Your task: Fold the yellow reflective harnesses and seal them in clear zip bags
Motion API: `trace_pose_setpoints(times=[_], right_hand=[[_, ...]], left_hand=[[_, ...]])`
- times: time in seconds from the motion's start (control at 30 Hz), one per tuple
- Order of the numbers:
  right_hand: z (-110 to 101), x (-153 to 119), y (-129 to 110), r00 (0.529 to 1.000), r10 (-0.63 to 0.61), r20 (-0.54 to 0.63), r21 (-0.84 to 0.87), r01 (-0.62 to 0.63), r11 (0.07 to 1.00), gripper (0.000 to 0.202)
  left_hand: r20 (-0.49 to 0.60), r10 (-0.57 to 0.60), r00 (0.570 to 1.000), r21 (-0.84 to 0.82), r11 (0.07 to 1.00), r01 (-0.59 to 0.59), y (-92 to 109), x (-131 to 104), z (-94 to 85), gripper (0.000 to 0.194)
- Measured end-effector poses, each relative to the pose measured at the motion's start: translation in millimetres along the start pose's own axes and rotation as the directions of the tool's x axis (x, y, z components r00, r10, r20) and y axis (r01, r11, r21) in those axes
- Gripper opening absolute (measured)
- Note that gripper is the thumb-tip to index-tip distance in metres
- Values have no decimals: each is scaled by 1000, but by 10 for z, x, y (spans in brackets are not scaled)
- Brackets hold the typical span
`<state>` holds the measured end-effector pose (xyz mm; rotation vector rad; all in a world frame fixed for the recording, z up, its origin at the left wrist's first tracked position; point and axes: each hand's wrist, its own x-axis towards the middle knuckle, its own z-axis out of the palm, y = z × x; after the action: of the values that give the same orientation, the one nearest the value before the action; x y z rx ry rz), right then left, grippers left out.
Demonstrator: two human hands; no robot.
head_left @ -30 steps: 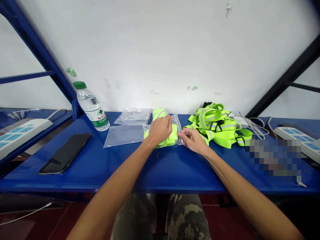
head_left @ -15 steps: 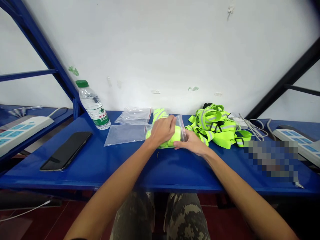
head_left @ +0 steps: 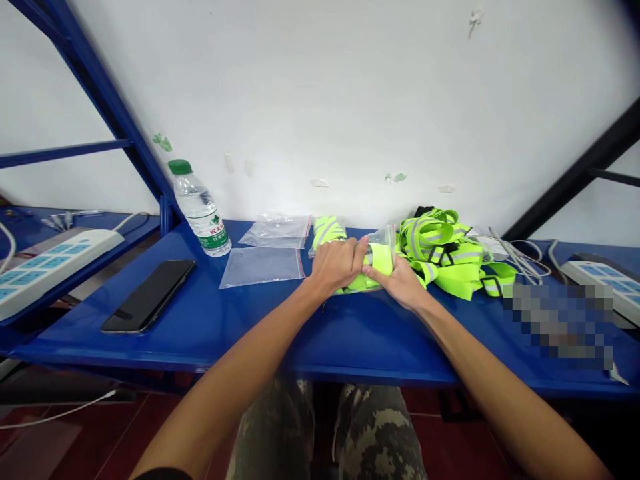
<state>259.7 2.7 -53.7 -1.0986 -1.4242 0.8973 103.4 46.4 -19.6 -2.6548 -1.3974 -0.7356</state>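
A clear zip bag [head_left: 360,285] holds a folded neon-yellow reflective strap [head_left: 379,259] with a grey stripe. My left hand [head_left: 336,265] is closed over the bag's left part, knuckles up, and hides much of it. At the bag's right end, my right hand [head_left: 404,283] grips it with the thumb on the near side; its other fingers are mostly hidden. Just behind my left hand lies another bagged yellow strap bundle [head_left: 327,229]. Flat clear zip bags [head_left: 263,267] lie left of my left hand. Right of my right hand sits a loose pile of reflective straps [head_left: 450,257] with black buckles.
On the blue table [head_left: 250,333] stand a water bottle [head_left: 205,217] and, nearer, a black phone [head_left: 150,293]. White power strips [head_left: 60,267] lie at both sides. White cables [head_left: 520,257] are behind the strap pile. A blurred patch [head_left: 560,327] hides something at right.
The whole view has shifted, so things appear farther right. My right hand and the bag have moved slightly right, its thumb now on the strap. The left hand stays closed over the bag.
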Motion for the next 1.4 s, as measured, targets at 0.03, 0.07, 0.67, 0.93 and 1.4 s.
trace_pose_setpoints(times=[0.03,0.07,0.67,0.93,1.4], right_hand=[[-9,-5,-1,1000,-6,-2,-8,6,1000,42],[-19,-11,-2,1000,-4,-3,-4,4,1000,42],[-67,508,182,940,-204,274,-942,305,140,48],[-82,514,108,951,-183,251,-922,292,253,47],[-244,327,-231,751,-610,-252,-888,72,454,35]], left_hand=[[-8,-4,1000,-1,1000,4,22,-10,23,64],[-14,-5,1000,-2,1000,5,42,-19,39,63],[-138,-380,915,1,923,384,-911,163,285,38],[-276,-380,883,-11,920,393,-755,204,120,36],[-403,93,910,-176,968,-177,-209,90,168,39]])
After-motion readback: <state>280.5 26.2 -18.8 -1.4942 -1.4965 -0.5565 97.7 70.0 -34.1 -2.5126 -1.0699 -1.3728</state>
